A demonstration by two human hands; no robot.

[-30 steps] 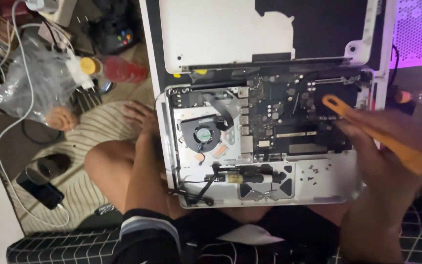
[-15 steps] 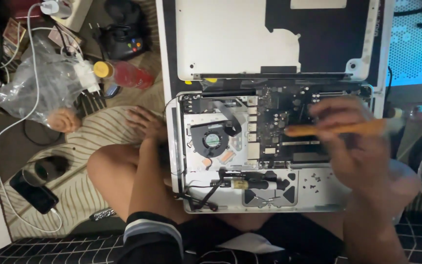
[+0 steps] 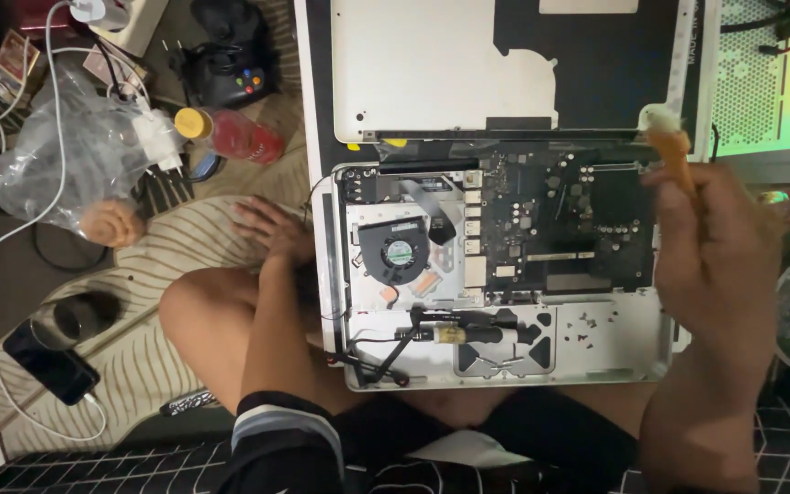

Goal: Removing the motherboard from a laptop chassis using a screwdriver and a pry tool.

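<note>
Brush (image 3: 672,151) clenched in right hand (image 3: 710,252); left hand (image 3: 276,233) (fingers spread) on striped mat (image 3: 153,343).

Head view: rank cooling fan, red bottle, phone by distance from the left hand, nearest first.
From the left hand:
1. Cooling fan, just right, inside the opened laptop.
2. Red bottle, above, on the striped mat.
3. Phone, far lower left, plugged into a white cable.

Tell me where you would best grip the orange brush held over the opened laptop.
Probably on the handle of the orange brush, below the pale bristle tip, coming from the right: the right hand already wraps it there, and the tip points up toward the top corner of the laptop.
</note>
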